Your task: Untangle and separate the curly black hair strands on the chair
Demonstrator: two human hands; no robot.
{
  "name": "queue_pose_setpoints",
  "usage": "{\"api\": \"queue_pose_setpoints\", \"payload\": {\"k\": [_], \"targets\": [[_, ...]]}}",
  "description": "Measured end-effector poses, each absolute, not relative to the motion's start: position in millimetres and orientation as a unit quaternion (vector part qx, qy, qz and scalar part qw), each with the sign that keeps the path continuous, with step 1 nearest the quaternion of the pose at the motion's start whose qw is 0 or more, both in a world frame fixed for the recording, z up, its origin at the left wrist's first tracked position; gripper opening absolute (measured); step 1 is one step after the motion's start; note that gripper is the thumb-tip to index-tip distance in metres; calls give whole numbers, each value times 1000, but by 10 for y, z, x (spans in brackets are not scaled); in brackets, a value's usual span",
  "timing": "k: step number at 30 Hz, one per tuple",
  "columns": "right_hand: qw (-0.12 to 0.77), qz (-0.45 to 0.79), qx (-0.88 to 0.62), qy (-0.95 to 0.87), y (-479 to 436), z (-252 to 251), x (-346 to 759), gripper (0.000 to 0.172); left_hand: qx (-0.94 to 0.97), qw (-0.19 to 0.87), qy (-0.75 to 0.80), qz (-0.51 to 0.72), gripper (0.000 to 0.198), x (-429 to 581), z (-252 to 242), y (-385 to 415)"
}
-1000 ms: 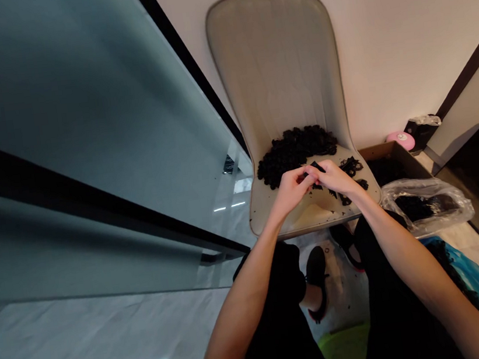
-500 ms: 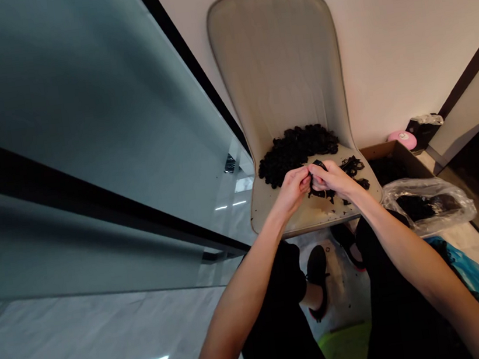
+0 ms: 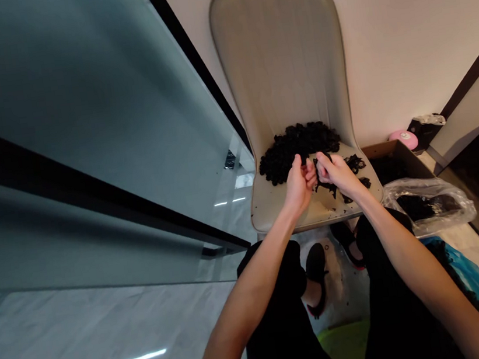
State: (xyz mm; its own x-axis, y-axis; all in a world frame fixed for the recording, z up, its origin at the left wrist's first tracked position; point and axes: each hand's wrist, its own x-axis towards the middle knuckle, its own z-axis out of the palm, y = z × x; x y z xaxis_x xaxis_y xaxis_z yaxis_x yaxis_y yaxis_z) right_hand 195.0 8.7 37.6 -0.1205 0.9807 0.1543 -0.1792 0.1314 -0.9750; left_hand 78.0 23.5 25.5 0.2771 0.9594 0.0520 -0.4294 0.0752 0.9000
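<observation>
Hands now drawn slightly apart; in the preceding frames they almost met. Left hand (image 3: 299, 188) closed, thumb pressed to fingers, on one side of a black curly tuft (image 3: 323, 169). Right hand (image 3: 337, 176) likewise pinched on the tuft, which spans the short gap between them, just above the seat. A heap of black curly hair-like fibre (image 3: 299, 148) lies touching the left hand's fingertips, on a beige padded chair (image 3: 279, 209). Loose black scraps (image 3: 355, 163) sit on the seat beside the right hand. Further right: an open brown cardboard box (image 3: 388, 151), and a clear plastic bag (image 3: 429, 210) holding more black material.
</observation>
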Motion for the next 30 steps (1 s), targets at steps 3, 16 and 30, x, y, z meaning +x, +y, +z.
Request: {"api": "queue_pose_setpoints", "payload": {"k": [3, 16, 30], "targets": [[543, 495, -416, -536, 126, 344, 1990, 71, 463, 638, 301, 537, 60, 832, 211, 219], [551, 383, -423, -610, 47, 394, 2053, 40, 519, 555, 277, 587, 18, 624, 279, 174], [555, 342, -390, -650, -35, 490, 2047, 23, 527, 510, 299, 611, 26, 601, 207, 186]]}}
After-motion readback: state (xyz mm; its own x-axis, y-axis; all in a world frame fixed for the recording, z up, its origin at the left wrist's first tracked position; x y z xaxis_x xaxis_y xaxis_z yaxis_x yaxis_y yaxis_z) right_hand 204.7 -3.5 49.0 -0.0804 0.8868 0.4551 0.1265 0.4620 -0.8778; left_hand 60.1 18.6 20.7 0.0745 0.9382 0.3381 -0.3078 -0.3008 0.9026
